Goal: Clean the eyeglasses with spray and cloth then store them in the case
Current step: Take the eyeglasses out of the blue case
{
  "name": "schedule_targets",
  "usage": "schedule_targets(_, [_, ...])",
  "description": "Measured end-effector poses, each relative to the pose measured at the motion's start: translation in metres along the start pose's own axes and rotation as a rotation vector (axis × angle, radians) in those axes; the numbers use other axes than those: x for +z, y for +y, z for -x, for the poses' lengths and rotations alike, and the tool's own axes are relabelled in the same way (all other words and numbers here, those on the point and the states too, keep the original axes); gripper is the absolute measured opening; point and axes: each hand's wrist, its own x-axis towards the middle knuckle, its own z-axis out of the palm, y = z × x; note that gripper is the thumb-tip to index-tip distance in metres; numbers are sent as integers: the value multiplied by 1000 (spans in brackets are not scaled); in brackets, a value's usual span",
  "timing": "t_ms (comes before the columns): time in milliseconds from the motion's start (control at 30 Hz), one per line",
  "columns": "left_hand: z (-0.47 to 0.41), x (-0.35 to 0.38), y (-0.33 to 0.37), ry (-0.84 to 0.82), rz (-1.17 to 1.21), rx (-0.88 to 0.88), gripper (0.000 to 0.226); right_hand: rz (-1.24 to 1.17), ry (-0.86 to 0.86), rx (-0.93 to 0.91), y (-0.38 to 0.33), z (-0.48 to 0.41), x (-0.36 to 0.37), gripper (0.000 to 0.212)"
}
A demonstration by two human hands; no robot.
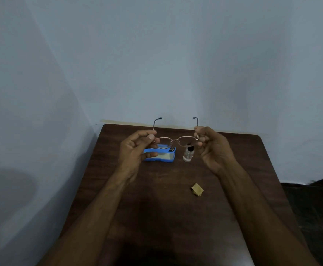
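Both hands are holding the eyeglasses [176, 140] up above the table [252, 169], temples unfolded and pointing away — the left hand [137, 150] is pinching the left end of the frame, the right hand [212, 148] is gripping the right hinge. Lying below them are the blue case [163, 155], open, the small spray bottle [189, 154] beside it, and — nearer — the folded cloth [197, 189].

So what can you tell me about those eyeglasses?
The eyeglasses have a thin, gold-coloured frame that looks like metal, oval clear lenses and dark temple tips. Their arms are unfolded, pointing away from the person. They are held above the brown table: the left hand pinches one end, the right hand the other.
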Motion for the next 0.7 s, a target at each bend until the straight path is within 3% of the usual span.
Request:
schedule_targets(133, [6, 4, -1, -25, 105, -84, 19, -230, 75, 178, -2, -2, 0, 11])
schedule_targets(367, [9, 11, 1, 24, 100, -98, 24, -304, 85, 306, 9, -9, -9, 7])
schedule_targets(567, [6, 11, 3, 64, 96, -87, 21, -226, 22, 273, 18, -16, -18, 14])
schedule_targets(700, [5, 10, 2, 110, 137, -101, 20, -36, 73, 132, 28, -26, -30, 22])
